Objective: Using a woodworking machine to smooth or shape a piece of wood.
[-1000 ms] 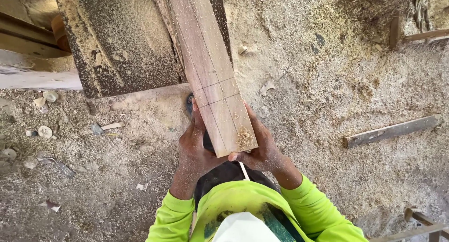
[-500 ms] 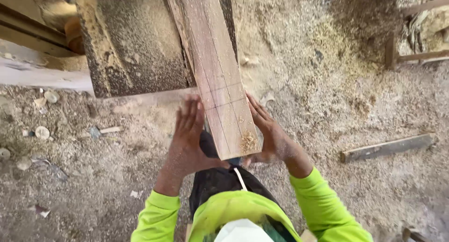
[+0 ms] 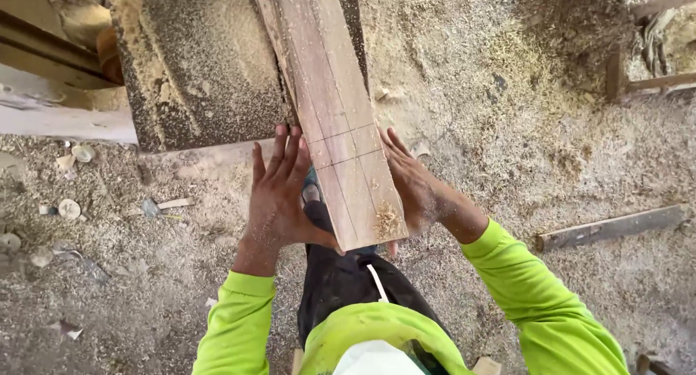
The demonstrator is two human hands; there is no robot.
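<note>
this is a rough woodworking yard or sawmill workshop. sawdust (image 3: 522,107) covers the dirt ground, and a dusty machine table (image 3: 203,63) carries a long sawn plank (image 3: 333,107). wood offcuts (image 3: 612,228) and small round chips (image 3: 69,208) lie scattered about.

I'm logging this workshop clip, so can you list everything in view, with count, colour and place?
Plank: one, pale brown with pencil lines, runs from top centre down to the hands.
Machine table: one, dark, coated in sawdust, upper left, under the plank.
Sawdust floor: tan, all around.
Wood strip: one, grey-brown, on the floor at right.
Wooden frame: one, brown, top right corner.
Wood offcuts: several, pale, floor at left.
Left hand: flat against the plank's left edge.
Right hand: against the plank's right edge.
Sleeves: two, bright yellow-green, bottom.
</note>
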